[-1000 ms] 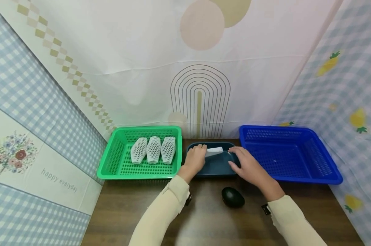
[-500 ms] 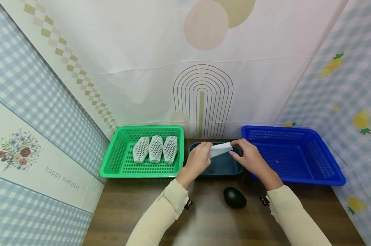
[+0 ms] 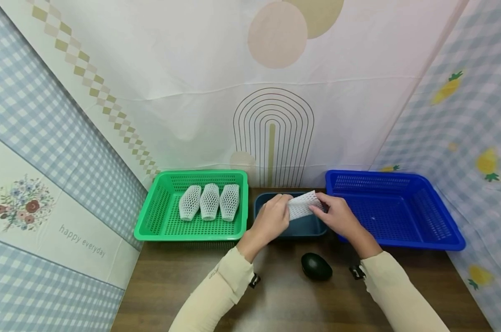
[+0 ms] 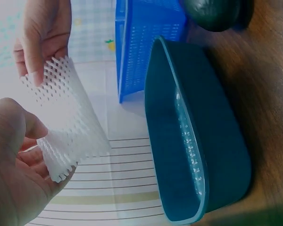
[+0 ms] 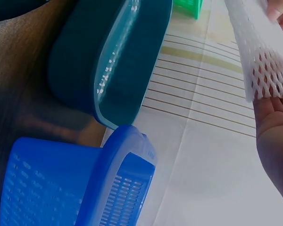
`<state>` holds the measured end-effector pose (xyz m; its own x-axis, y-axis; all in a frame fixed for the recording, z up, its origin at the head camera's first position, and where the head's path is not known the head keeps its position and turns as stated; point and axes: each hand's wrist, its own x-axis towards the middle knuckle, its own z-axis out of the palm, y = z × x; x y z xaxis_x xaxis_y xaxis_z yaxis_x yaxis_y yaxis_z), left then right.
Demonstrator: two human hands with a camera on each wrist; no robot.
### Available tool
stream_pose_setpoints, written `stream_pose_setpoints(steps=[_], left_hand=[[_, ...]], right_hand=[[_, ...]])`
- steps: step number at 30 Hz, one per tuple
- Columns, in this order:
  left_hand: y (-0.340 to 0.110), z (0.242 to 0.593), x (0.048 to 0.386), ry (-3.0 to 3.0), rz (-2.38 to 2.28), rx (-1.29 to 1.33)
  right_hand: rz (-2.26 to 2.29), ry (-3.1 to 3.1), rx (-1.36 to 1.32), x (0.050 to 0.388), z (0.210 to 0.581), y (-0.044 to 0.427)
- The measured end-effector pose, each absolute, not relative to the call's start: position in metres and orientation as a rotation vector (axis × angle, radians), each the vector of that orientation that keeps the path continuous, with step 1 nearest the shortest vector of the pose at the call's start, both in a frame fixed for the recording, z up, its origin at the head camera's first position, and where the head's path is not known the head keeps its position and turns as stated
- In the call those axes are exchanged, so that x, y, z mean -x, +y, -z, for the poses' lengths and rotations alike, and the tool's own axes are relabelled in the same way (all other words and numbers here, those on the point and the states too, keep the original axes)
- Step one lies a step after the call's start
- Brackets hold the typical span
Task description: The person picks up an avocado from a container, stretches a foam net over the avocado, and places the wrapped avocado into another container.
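A white foam net sleeve (image 3: 302, 205) is stretched between both hands above a dark teal tub (image 3: 302, 227). My left hand (image 3: 271, 216) pinches its left end, thumb on the near side in the left wrist view. At the other end, my right hand (image 3: 337, 215) grips the sleeve's rim, with the thumb outside and fingers behind the mesh (image 5: 269, 70). On the table in front of the tub lies a dark green avocado-like fruit (image 3: 316, 266), touched by neither hand.
To the left stands a green basket (image 3: 188, 238) with three white net-wrapped pieces (image 3: 209, 202) in a row. A blue basket (image 3: 393, 216) is at the right, close beside the tub. A patterned cloth backdrop (image 3: 184, 115) rises behind them.
The sleeve has come up out of the tub. My right hand, apart from it a second ago, now holds its right end, and the sleeve has turned to show its wide mesh side.
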<state>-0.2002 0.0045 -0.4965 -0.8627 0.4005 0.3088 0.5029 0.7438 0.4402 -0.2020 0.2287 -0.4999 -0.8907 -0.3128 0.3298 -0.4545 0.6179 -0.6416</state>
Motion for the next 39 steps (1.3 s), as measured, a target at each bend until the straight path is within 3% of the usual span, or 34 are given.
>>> stream_pose_setpoints(steps=[10,18,39], left_hand=[[0.011,0.486,0.185,-2.582,0.655,0.809],[0.017,0.48,0.177,-2.499,0.822,0.863],[-0.003,0.478,0.193,-2.475,1.083,0.721]], right_hand=[[-0.858,-2.568,-0.773,0.189,0.496,0.225],[-0.803,-2.475,-0.903,0.18,0.49,0.222],[-0.852,-2.579,-0.903,0.165,0.518,0.231]])
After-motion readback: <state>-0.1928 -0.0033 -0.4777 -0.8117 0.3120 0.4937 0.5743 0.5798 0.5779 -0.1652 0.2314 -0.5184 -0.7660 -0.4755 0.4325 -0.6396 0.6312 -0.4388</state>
